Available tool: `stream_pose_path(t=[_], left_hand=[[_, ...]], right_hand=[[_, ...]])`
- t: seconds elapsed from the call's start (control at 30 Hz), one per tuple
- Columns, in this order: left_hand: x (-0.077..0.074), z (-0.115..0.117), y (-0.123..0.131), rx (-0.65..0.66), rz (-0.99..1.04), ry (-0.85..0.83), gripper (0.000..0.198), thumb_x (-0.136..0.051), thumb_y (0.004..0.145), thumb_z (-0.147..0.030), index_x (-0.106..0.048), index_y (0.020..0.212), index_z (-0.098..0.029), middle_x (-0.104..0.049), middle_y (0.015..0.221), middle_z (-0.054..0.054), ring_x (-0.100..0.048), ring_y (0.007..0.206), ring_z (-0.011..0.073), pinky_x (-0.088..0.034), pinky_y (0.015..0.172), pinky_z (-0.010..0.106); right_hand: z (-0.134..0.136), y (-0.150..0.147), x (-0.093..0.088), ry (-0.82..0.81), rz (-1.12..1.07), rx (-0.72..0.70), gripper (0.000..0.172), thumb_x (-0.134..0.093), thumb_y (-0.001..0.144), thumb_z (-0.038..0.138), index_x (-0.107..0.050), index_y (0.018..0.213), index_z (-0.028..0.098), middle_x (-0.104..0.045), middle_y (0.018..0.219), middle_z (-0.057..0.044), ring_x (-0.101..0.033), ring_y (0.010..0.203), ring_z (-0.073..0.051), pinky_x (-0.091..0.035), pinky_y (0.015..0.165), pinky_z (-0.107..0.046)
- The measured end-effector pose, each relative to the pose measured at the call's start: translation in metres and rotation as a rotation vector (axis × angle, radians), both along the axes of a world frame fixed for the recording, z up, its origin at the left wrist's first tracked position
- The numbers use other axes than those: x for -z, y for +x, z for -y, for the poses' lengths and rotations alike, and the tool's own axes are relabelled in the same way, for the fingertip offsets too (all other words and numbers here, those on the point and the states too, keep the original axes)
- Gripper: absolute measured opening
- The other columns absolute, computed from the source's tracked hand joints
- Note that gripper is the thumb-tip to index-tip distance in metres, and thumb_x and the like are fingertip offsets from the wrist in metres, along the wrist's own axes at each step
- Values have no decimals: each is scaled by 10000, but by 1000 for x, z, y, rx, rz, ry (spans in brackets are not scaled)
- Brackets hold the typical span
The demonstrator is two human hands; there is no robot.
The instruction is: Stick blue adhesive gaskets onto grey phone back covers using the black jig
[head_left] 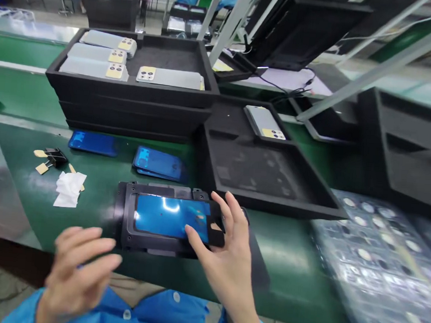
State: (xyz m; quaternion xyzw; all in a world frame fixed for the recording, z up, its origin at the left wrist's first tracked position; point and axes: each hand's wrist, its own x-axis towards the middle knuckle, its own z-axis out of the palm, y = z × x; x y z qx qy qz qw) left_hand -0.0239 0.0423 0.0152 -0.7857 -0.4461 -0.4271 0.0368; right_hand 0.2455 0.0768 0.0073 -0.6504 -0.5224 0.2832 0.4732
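Note:
My right hand [228,250] curves around the right end of a phone panel [173,217] with shiny blue film and a black end. Its thumb lies over the near side and its fingers are at the far side. Beneath the panel is a dark metal fixture [119,223]; whether the panel sits fully in its recess, I cannot tell. Left of the fixture, my left hand [79,270] hovers over the near table edge, slightly blurred, fingers apart and nothing in them. Beyond the fixture lie a small stack of blue-filmed panels [158,163] and another blue panel [93,142].
Stacked black trays [131,94] with pale phone back covers [173,78] stand behind. A lower black tray [260,170] holds another pale cover [265,121]. Left are a binder clip [55,156] and crumpled white tissue [68,189]. Clear plastic trays [383,266] lie right.

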Motion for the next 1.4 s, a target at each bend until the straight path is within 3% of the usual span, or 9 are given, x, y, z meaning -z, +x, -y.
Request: stream_pose_path(t=[0.13, 0.33, 0.57, 0.7, 0.87, 0.97, 1.13, 1.27, 1.4], left_hand=[[9, -16, 68, 89, -102, -49, 251, -547, 999, -227, -713, 1183, -186, -779, 1174, 98, -585, 1295, 248, -345, 1160, 378], [15, -33, 68, 26, -267, -155, 400, -460, 1054, -361, -700, 1267, -123, -766, 1269, 101, -564, 1349, 298, -80, 1270, 439], [16, -30, 61, -6, -253, -165, 388, -478, 1040, -362, -713, 1265, -150, -776, 1241, 125, -557, 1373, 288, -116, 1272, 446], [12, -32, 66, -1, -264, -175, 438, -456, 1045, -412, -706, 1288, -149, -759, 1275, 133, -530, 1393, 294, -94, 1275, 453], [7, -34, 75, -45, -293, -192, 460, -471, 1034, -461, -733, 1249, -150, -714, 1345, 164, -477, 1430, 319, -72, 1276, 463], [9, -34, 76, -64, -288, -195, 420, -513, 1020, -434, -725, 1260, -161, -662, 1399, 201, -446, 1461, 335, -115, 1268, 494], [10, -37, 68, -48, -353, -179, 394, -599, 982, -384, -682, 1318, -196, -496, 1562, 202, -298, 1551, 366, -128, 1268, 540], [3, -35, 65, -2, -345, -137, 592, -569, 1002, -409, -465, 1543, -192, -109, 1755, 122, -65, 1618, 309, -22, 1300, 454], [-3, -7, 84, 91, 58, -187, 671, -602, 996, -300, -331, 1610, -293, -189, 1741, 41, -268, 1574, 246, -302, 1266, 395]], right_hand=[[-4, 5, 1, 4, 52, -61, 795, -695, 877, 385, -325, 1579, 334, -509, 1569, -117, -530, 1406, -359, -583, 972, -546], [-2, 6, 0, -10, 25, -116, 730, -681, 925, 380, -337, 1569, 369, -508, 1579, -103, -536, 1414, -361, -577, 1007, -598], [17, 32, -8, 86, -9, 75, 522, -692, 942, 312, -547, 1443, 293, -604, 1468, -110, -685, 1236, -295, -612, 1004, -480], [29, 74, 23, 18, 196, 195, 468, -659, 933, 458, -626, 1336, 223, -667, 1361, -151, -643, 1266, -358, -488, 1107, -618], [49, 115, 75, -175, 414, 223, 876, -612, 834, 731, -519, 1437, 103, -553, 1466, -271, -513, 1379, -475, -420, 1122, -678], [60, 120, 90, -273, 385, 238, 931, -609, 812, 760, -502, 1455, 96, -580, 1443, -271, -555, 1342, -469, -458, 1097, -652], [62, 116, 88, -234, 352, 307, 800, -649, 821, 708, -567, 1400, 161, -651, 1385, -198, -628, 1272, -416, -524, 1051, -592], [65, 117, 76, -142, 318, 374, 696, -747, 785, 638, -628, 1307, 192, -705, 1301, -164, -689, 1180, -395, -560, 1020, -591], [86, 107, 65, 117, 284, 370, 567, -859, 758, 430, -632, 1213, 178, -687, 1334, -194, -676, 1224, -409, -523, 1062, -662]])
